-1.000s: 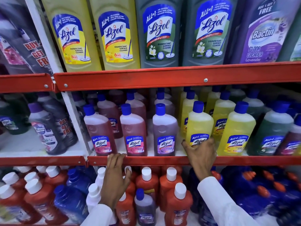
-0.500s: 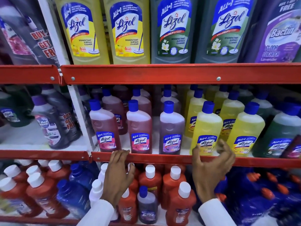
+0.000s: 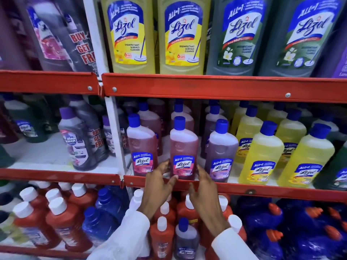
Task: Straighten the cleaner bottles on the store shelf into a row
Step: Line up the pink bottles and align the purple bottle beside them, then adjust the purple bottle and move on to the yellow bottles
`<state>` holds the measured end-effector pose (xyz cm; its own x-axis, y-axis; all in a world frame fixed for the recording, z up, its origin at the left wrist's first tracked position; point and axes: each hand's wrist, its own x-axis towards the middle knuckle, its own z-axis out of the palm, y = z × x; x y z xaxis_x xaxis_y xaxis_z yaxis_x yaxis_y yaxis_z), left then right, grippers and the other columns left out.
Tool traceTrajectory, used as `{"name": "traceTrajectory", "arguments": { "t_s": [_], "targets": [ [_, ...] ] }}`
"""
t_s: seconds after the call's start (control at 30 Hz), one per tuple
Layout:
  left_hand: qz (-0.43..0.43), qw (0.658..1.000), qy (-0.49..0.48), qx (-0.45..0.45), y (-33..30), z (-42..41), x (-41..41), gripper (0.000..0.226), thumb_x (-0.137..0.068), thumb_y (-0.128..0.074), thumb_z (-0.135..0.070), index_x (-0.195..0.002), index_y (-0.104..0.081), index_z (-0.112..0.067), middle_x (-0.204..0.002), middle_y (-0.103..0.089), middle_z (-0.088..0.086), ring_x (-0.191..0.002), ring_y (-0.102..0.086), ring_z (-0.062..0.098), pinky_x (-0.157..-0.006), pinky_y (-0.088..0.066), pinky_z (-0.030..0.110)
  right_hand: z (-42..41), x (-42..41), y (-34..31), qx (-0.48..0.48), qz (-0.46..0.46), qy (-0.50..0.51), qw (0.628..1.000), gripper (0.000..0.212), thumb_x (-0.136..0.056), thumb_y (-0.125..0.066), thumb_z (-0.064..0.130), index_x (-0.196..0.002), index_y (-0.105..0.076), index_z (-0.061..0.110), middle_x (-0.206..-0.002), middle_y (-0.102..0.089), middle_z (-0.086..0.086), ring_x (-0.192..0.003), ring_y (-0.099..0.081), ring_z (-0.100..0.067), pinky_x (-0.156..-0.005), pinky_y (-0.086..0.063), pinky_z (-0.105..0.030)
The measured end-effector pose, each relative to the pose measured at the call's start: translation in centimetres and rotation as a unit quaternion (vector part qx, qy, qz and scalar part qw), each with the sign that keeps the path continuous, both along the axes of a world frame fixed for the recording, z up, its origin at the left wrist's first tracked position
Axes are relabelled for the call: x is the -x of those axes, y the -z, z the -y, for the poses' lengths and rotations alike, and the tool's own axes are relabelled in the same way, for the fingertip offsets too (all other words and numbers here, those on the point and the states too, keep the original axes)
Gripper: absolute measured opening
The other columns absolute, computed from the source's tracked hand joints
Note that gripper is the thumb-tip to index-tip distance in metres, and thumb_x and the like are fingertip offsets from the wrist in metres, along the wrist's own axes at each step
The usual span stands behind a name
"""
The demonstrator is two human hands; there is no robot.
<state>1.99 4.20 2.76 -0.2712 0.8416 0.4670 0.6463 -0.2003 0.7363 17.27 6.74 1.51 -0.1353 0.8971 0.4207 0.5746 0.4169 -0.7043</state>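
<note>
On the middle shelf [image 3: 262, 189], small Lizol cleaner bottles with blue caps stand along the front edge. From left there is a pink bottle [image 3: 142, 147], a middle pink bottle [image 3: 183, 145], a purple bottle [image 3: 221, 152] and two yellow bottles [image 3: 262, 156]. My left hand [image 3: 159, 186] and my right hand [image 3: 204, 194] reach up over the red shelf lip. They clasp the base of the middle pink bottle from either side, fingertips against its lower edges. The bottle stands upright, label facing me.
More rows of bottles stand behind the front ones. Large yellow and green Lizol bottles [image 3: 129, 34] fill the shelf above. Below are red-brown bottles with white caps [image 3: 63, 218] and blue bottles [image 3: 262, 222]. A white upright post [image 3: 114, 128] divides the left bay.
My right hand left the yellow bottle and moved left; my left hand rose from the shelf lip. Both now close on the middle pink bottle. The view moved closer and shifted left.
</note>
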Motion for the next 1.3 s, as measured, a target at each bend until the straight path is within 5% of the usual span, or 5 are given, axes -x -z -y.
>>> {"name": "traceTrajectory", "arguments": {
  "t_s": [0.27, 0.7, 0.8, 0.97, 1.3],
  "targets": [
    [0.018, 0.999, 0.031, 0.002, 0.5, -1.1, 0.8, 0.047, -0.079, -0.079, -0.013, -0.124, -0.066, -0.022, -0.110, -0.077, -0.009, -0.097, -0.070, -0.002, -0.092, -0.054, 0.019, -1.7, -0.7, -0.1, 0.020, -0.005, -0.031, 0.999, 0.065, -0.075, -0.062, 0.002, -0.135, -0.055, 0.024, -0.125, -0.071, 0.004, -0.114, -0.068, -0.016, -0.101, -0.053, -0.039],
    [0.047, 0.999, 0.011, -0.012, 1.1, -0.6, 0.4, 0.045, -0.084, -0.077, -0.013, -0.126, -0.064, -0.019, -0.114, -0.076, -0.003, -0.097, -0.069, 0.006, -0.092, -0.057, 0.033, -1.2, -0.9, -0.2, 0.010, 0.017, -0.029, 0.999, 0.064, -0.085, -0.064, 0.004, -0.145, -0.049, 0.020, -0.133, -0.067, 0.004, -0.121, -0.063, -0.012, -0.104, -0.051, -0.033],
    [0.046, 0.997, -0.053, -0.042, 1.5, 0.0, -0.3, 0.048, -0.083, -0.076, -0.010, -0.128, -0.061, -0.016, -0.125, -0.069, 0.004, -0.112, -0.064, 0.019, -0.099, -0.054, 0.042, 0.0, -1.6, -0.1, -0.032, -0.059, -0.004, 0.998, 0.050, -0.086, -0.066, 0.004, -0.133, -0.062, 0.018, -0.121, -0.071, 0.009, -0.108, -0.068, 0.000, -0.098, -0.053, -0.025],
    [0.039, 0.986, -0.049, -0.153, 2.5, 2.3, -5.0, 0.040, -0.080, -0.072, 0.002, -0.110, -0.065, -0.022, -0.117, -0.052, -0.006, -0.111, -0.056, 0.007, -0.098, -0.047, 0.023, 2.2, -5.3, -0.2, -0.123, -0.234, 0.139, 0.954, 0.031, -0.082, -0.070, -0.002, -0.099, -0.068, 0.023, -0.089, -0.077, 0.005, -0.078, -0.072, -0.003, -0.076, -0.058, -0.025],
    [-0.010, 0.998, 0.022, -0.054, 1.5, -1.5, -10.5, 0.040, -0.089, -0.061, -0.025, -0.129, -0.060, -0.019, -0.121, -0.072, 0.000, -0.107, -0.068, 0.016, -0.096, -0.053, 0.036, -2.1, -9.2, 0.6, -0.038, -0.080, 0.077, 0.993, 0.055, -0.082, -0.063, 0.003, -0.136, -0.057, 0.012, -0.132, -0.068, -0.005, -0.117, -0.065, -0.019, -0.102, -0.049, -0.033]
  ]
}}
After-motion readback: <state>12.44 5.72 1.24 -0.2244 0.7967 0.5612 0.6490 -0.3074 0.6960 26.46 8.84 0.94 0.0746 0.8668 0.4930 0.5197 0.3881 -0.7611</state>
